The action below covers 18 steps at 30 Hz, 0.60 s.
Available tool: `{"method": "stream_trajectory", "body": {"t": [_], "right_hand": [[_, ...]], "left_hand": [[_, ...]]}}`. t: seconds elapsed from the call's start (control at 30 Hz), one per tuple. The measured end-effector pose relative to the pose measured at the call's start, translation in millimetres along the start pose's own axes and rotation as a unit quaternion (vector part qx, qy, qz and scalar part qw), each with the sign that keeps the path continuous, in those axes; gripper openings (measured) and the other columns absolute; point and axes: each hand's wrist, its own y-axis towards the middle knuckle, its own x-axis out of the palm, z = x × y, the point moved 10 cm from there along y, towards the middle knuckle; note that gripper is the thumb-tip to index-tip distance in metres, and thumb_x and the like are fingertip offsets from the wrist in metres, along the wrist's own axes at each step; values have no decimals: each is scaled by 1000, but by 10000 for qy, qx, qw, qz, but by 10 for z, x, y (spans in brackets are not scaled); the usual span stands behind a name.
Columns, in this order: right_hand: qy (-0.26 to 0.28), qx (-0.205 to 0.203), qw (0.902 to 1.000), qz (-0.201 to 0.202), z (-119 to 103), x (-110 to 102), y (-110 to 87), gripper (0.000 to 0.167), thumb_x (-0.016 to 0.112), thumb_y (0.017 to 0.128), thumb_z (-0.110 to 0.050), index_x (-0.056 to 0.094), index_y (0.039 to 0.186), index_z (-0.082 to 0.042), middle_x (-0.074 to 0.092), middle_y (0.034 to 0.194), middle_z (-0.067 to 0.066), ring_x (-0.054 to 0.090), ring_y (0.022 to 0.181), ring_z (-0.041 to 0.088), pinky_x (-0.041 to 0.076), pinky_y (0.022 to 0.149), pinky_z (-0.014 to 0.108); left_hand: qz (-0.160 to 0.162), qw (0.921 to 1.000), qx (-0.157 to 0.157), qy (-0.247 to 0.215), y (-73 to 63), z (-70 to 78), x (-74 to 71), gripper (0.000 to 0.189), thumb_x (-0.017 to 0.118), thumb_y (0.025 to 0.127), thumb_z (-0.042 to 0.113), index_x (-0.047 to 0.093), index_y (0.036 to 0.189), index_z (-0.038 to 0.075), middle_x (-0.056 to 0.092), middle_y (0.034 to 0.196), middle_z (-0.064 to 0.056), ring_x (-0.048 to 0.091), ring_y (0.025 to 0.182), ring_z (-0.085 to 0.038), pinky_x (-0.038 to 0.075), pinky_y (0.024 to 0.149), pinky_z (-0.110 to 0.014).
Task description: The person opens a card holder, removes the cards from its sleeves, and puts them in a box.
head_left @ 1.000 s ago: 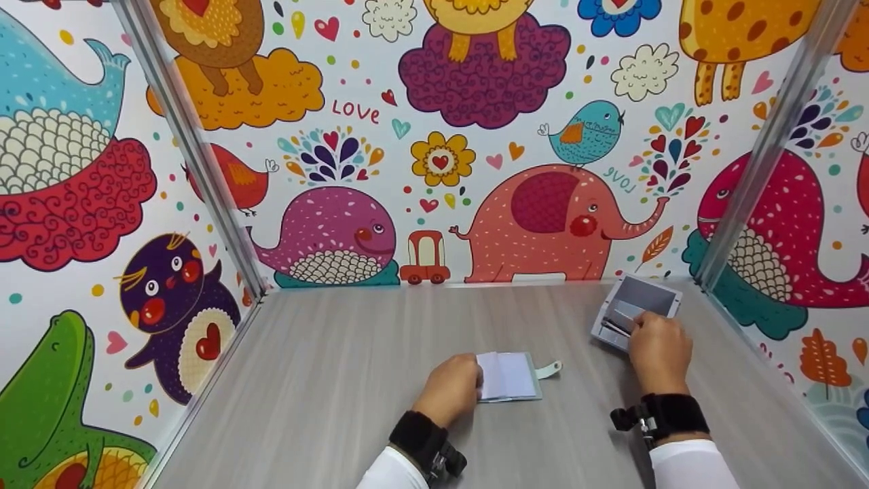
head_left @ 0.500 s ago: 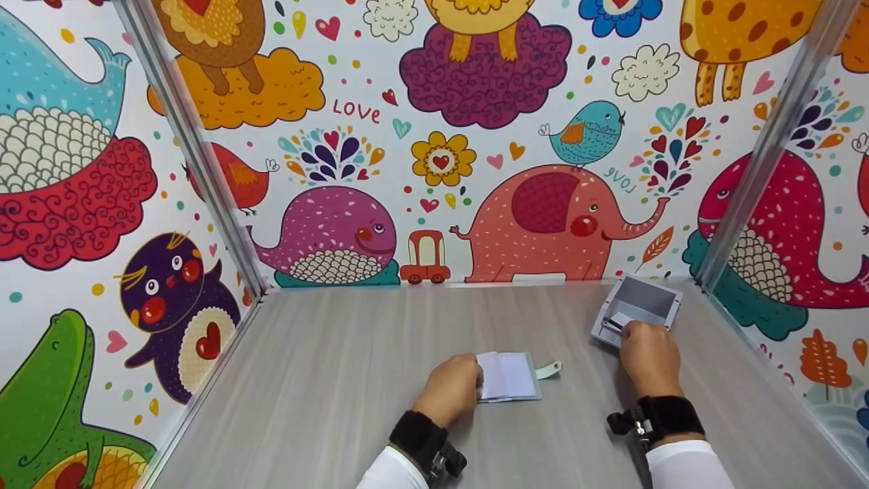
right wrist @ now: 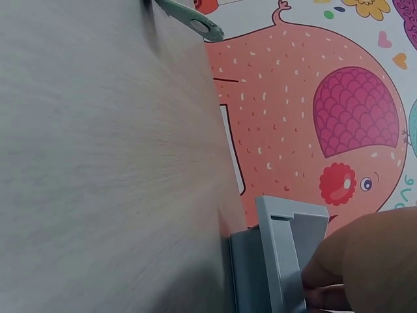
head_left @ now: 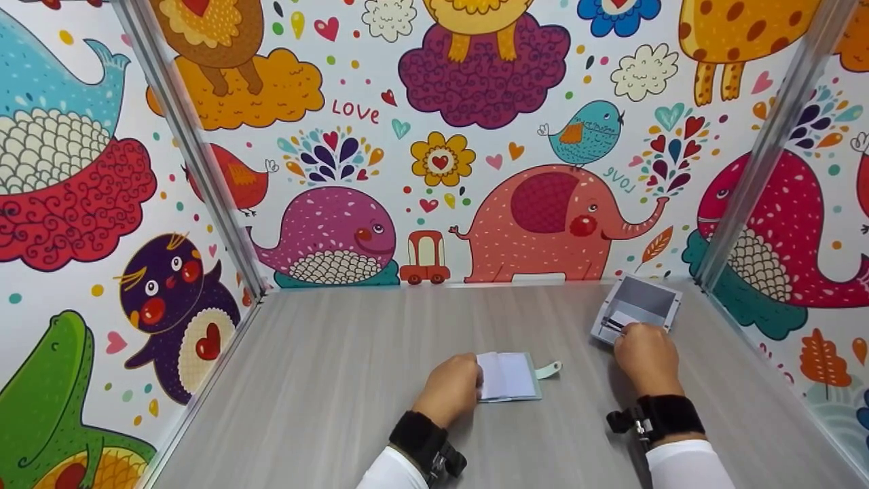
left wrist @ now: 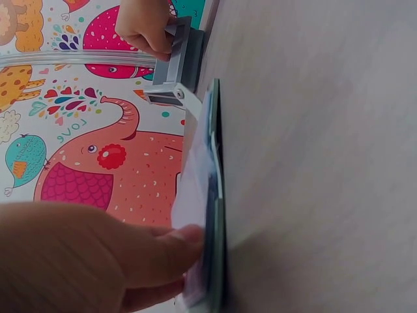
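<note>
A small notebook with a pale green cover and a strap lies open on the table. My left hand grips its left edge; in the left wrist view the thumb lies against the pages. At the back right a grey open-topped box stands at a slant. My right hand is at its near side, fingers curled over the rim and reaching inside. A slim dark strip shows beside these fingertips. In the right wrist view the box wall hides the fingertips, so what they hold is unclear.
A wood-grain table spreads around both hands. Walls printed with cartoon animals close off the back and sides, with metal corner posts at left and right. The notebook's strap sticks out toward the box.
My right hand has moved slightly left and down over the box's near rim, and more of the box's inside shows. The left hand and the notebook have stayed still.
</note>
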Motion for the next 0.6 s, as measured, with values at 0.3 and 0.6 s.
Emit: {"method": "stream_trajectory", "body": {"t": [0.3, 0.6], "right_hand": [[180, 137, 9997, -48, -18, -8, 9, 34, 65, 93, -7, 80, 119, 8, 79, 113, 36, 72, 99, 60, 54, 89, 73], [885, 83, 9954, 358, -265, -135, 12, 24, 66, 100, -12, 83, 109, 2, 83, 102, 24, 75, 87, 43, 58, 84, 65]], "left_hand": [[-38, 10000, 3, -45, -1, -4, 9, 15, 90, 83, 8, 77, 77, 14, 69, 85, 2, 65, 77, -16, 56, 70, -31], [-189, 9995, -174, -171, 14, -26, 35, 16, 89, 85, 6, 76, 78, 13, 69, 86, 3, 62, 78, -14, 55, 72, -30]]}}
